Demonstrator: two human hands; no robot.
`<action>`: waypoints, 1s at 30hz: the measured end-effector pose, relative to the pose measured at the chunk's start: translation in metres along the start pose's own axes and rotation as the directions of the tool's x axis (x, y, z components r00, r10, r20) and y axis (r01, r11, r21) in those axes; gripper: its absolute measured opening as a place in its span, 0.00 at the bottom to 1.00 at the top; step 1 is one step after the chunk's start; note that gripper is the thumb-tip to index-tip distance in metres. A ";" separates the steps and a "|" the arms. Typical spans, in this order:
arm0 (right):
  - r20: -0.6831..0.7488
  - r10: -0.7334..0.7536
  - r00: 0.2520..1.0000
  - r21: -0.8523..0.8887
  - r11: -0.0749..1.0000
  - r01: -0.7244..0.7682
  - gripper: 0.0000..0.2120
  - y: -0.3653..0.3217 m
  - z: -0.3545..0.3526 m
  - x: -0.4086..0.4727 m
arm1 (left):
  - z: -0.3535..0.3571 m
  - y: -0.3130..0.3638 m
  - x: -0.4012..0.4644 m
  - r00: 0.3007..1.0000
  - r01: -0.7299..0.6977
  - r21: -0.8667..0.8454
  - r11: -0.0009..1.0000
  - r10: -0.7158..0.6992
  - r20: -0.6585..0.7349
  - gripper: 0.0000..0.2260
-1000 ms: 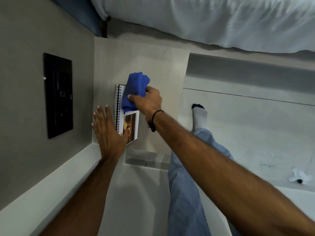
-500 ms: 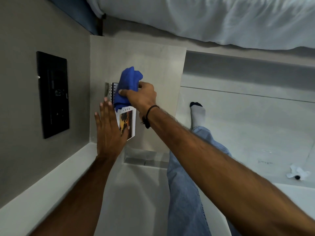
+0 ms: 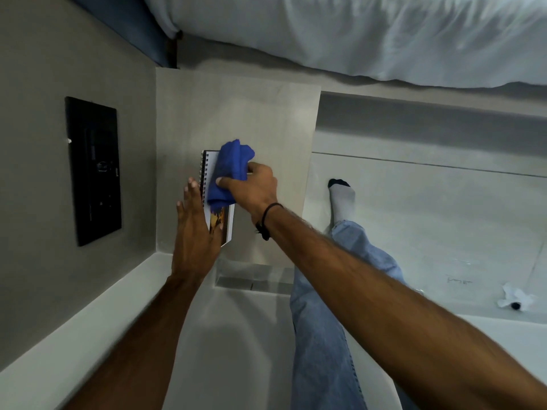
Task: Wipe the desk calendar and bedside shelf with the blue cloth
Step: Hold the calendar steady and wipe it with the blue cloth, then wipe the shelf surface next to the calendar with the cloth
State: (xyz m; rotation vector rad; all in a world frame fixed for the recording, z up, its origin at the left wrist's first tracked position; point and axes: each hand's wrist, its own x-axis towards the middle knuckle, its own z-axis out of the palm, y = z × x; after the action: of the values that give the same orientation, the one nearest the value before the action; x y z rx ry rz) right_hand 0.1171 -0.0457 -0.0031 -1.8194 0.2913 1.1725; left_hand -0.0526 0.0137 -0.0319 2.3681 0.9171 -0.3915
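A spiral-bound desk calendar with a picture page stands on the pale bedside shelf. My right hand grips a bunched blue cloth and presses it against the calendar's front face. The cloth hides most of the page. My left hand lies flat with fingers straight against the calendar's spiral side and lower edge, bracing it.
A black switch panel is set in the grey wall to the left. A bed with white bedding borders the shelf's far side. My jeans leg and socked foot stand on the pale floor, where a crumpled white scrap lies at right.
The blue cloth in my right hand has shifted along the calendar's face. My left hand has closed in from beside the calendar to press flat against its spiral edge.
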 end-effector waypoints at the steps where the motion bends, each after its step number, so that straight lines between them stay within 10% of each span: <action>1: 0.010 -0.001 1.000 0.029 1.000 0.001 0.14 -0.004 0.000 0.000 | 0.001 -0.002 0.001 1.000 0.002 0.016 1.000 -0.002 0.001 0.42; 11: 0.012 0.026 1.000 -0.107 0.994 -0.025 0.14 0.011 0.008 -0.002 | 0.001 -0.003 0.000 0.999 -0.027 -0.015 1.000 0.027 -0.019 0.42; 18: -0.006 0.073 0.997 0.156 0.985 -0.071 0.14 -0.022 -0.009 0.023 | -0.003 0.001 -0.001 0.998 -0.052 0.064 0.997 0.054 -0.021 0.46; 24: 0.063 0.006 0.998 -0.189 0.982 0.006 0.21 -0.050 -0.053 0.056 | -0.008 0.003 -0.003 0.993 -0.113 0.096 0.989 0.116 -0.025 0.44; 30: 0.308 0.126 0.943 -0.645 0.756 0.109 0.22 -0.106 -0.077 0.116 | 0.000 -0.005 -0.003 0.992 -0.068 0.073 0.995 0.076 -0.105 0.50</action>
State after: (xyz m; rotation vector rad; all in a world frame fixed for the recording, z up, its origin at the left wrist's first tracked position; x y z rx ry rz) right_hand 0.2883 -0.0187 -0.0275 -2.1468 -0.3707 1.7123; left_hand -0.0581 0.0146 -0.0326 2.4981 0.8763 -0.2734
